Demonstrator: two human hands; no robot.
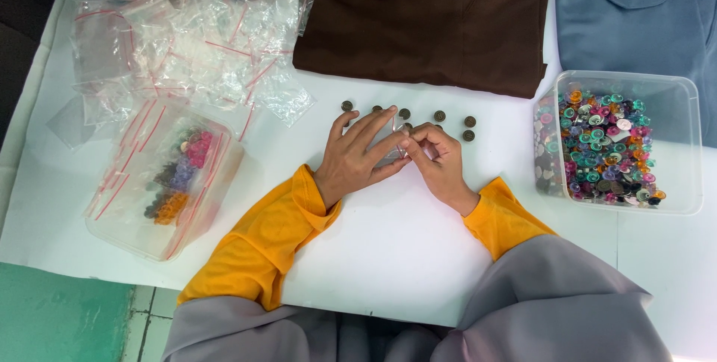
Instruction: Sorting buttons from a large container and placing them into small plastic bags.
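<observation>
My left hand [357,154] and my right hand [437,159] meet over the white table [388,242], both pinching a small clear zip bag [391,147] with a red seal line. Several dark round metal buttons [439,116] lie in a loose row just beyond my fingers, one button [346,106] at the left end. My left fingers are spread flat along the bag; my right thumb and forefinger grip its edge. Yellow sleeves cover both wrists.
A clear tub [624,142] of mixed coloured buttons stands at the right. A clear container [168,183] with bagged buttons sits at the left, a pile of empty zip bags [194,52] behind it. Brown fabric [426,22] and blue-grey fabric [642,19] lie at the far edge.
</observation>
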